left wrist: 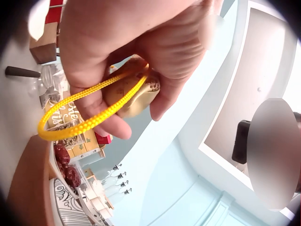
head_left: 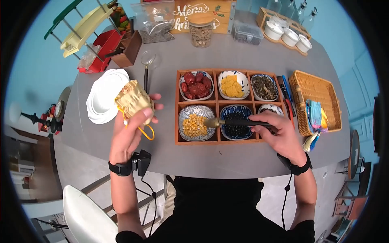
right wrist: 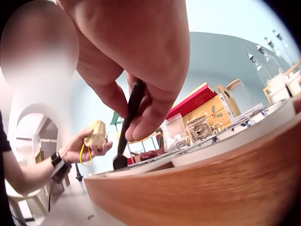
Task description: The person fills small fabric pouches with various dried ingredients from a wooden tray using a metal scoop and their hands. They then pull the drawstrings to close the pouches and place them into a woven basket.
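Note:
In the head view the left hand [head_left: 135,123] grips a small cream-gold pouch [head_left: 133,101] with a yellow cord loop hanging from it. The left wrist view shows the pouch [left wrist: 134,96] between thumb and fingers, the cord [left wrist: 84,125] dangling. The right hand [head_left: 279,133] pinches the dark handle of a spoon [head_left: 239,122]; its brass-coloured end lies over the right side of the corn kernels [head_left: 194,124]. Beneath the handle is a blue-patterned bowl of black beans [head_left: 236,130]. The right wrist view shows the dark handle [right wrist: 129,117] held by the right hand [right wrist: 136,70], slanting down to the bowls.
The wooden divided tray [head_left: 177,109] also holds red dates [head_left: 196,86], yellow pieces [head_left: 232,86] and dried leaves [head_left: 264,87]. White plates [head_left: 99,97] and a strainer [head_left: 148,58] lie left. A wicker basket [head_left: 298,101] stands right; jars and bags line the back.

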`<state>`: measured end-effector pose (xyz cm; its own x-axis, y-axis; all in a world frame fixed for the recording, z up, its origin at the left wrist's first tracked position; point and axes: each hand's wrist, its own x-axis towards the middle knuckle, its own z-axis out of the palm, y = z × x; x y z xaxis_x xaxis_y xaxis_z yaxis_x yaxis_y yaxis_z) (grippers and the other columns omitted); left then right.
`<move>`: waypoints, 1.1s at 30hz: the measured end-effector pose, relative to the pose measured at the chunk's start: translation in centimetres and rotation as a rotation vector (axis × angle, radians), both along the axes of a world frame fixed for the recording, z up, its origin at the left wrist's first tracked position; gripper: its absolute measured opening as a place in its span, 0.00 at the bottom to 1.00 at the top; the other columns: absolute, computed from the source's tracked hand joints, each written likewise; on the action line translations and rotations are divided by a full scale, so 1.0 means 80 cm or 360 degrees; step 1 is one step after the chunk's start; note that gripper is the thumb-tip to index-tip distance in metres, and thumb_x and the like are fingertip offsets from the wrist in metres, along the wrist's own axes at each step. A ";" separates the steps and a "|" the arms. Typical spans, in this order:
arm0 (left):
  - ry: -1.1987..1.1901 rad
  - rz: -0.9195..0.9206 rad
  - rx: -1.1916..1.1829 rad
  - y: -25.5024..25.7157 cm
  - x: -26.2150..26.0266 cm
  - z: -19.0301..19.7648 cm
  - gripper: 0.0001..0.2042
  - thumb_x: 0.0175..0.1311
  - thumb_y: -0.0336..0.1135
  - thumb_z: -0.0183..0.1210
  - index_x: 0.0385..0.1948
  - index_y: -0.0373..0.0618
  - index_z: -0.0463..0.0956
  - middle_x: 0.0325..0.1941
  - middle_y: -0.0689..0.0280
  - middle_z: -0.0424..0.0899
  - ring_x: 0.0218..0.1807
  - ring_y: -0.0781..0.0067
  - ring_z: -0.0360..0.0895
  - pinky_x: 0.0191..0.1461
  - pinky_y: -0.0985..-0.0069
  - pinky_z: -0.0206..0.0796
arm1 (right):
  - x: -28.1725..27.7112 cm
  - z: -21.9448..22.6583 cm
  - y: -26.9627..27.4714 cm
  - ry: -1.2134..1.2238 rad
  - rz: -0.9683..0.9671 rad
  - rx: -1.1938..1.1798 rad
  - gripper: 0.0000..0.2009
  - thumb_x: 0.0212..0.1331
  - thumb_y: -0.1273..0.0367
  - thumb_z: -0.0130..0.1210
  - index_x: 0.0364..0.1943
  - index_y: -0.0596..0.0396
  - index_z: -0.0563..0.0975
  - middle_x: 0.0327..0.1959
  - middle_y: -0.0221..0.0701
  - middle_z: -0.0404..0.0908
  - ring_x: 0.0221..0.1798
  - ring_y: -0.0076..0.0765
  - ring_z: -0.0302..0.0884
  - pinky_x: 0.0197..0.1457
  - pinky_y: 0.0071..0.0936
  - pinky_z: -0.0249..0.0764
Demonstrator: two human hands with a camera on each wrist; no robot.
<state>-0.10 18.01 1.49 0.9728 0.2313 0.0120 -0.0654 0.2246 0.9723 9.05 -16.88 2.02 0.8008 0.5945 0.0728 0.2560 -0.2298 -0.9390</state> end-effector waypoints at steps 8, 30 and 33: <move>-0.0077 0.0069 -0.0065 -0.028 0.013 0.021 0.25 0.63 0.27 0.60 0.62 0.35 0.65 0.57 0.53 0.78 0.57 0.58 0.80 0.51 0.71 0.79 | 0.009 -0.014 0.000 -0.1022 0.0153 -0.0583 0.10 0.53 0.76 0.63 0.40 0.62 0.81 0.35 0.38 0.78 0.40 0.46 0.75 0.47 0.37 0.71; -0.0007 -0.0390 0.0290 -0.135 0.052 0.048 0.21 0.69 0.29 0.54 0.63 0.35 0.66 0.56 0.53 0.81 0.55 0.61 0.82 0.48 0.71 0.81 | -0.156 0.198 -0.007 -0.1563 0.1173 -0.1314 0.10 0.47 0.68 0.56 0.25 0.63 0.81 0.28 0.41 0.78 0.30 0.33 0.72 0.27 0.25 0.67; 0.0031 -0.0393 0.0267 -0.139 0.053 0.049 0.21 0.70 0.32 0.53 0.63 0.35 0.66 0.55 0.53 0.82 0.53 0.62 0.83 0.44 0.72 0.81 | -0.153 0.191 0.000 -0.1516 0.1170 -0.1230 0.11 0.48 0.70 0.54 0.29 0.66 0.82 0.30 0.45 0.80 0.27 0.36 0.74 0.26 0.28 0.70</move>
<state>4.17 6.85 5.40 0.9998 -0.0163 0.0111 -0.0100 0.0675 0.9977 -3.23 -16.89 17.26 0.1294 0.9831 -0.1295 0.9896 -0.1364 -0.0465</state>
